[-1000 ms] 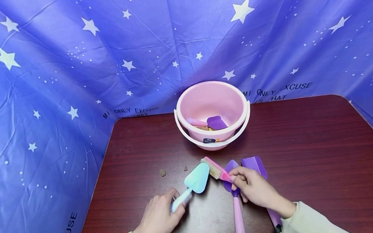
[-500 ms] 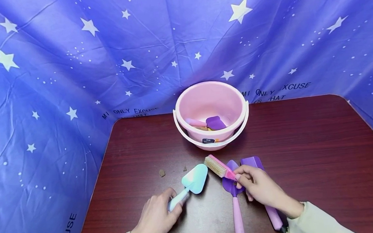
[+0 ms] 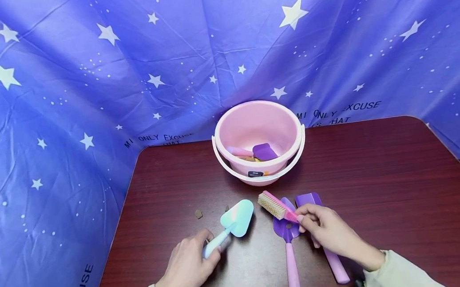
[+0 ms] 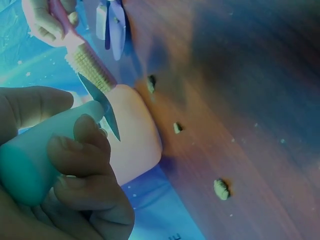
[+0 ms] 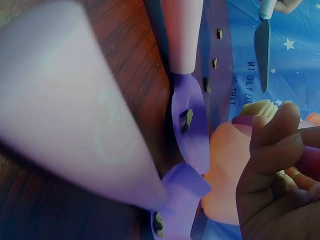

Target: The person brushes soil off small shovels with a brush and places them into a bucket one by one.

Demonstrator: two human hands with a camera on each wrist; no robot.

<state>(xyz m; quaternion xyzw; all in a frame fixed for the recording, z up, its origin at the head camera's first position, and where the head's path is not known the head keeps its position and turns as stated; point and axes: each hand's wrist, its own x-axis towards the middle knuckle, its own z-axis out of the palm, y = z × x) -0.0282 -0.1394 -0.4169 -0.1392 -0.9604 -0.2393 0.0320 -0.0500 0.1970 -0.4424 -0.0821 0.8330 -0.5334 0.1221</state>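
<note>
In the head view, my left hand (image 3: 188,264) grips the handle of a light blue trowel (image 3: 239,218), whose blade hangs over the table pointing away. My right hand (image 3: 334,232) pinches a pink brush (image 3: 272,206) by its handle, with the pale bristles facing left and toward me. Under and beside the brush lies a purple shovel (image 3: 292,263) with a pink handle. A second purple scoop (image 3: 308,200) is partly hidden behind my right hand. Small brown stones (image 4: 221,189) lie on the table near the trowel; one (image 3: 198,214) shows left of its blade.
A pink bucket (image 3: 257,115) with a white handle stands at the back of the dark wooden table (image 3: 375,164). Inside it lies a small purple shovel (image 3: 264,151) with a pink handle. A blue star-patterned cloth (image 3: 183,53) hangs behind the table.
The brush has moved right with my right hand, away from the trowel blade. My left hand and the trowel have hardly moved; the view has shifted slightly.
</note>
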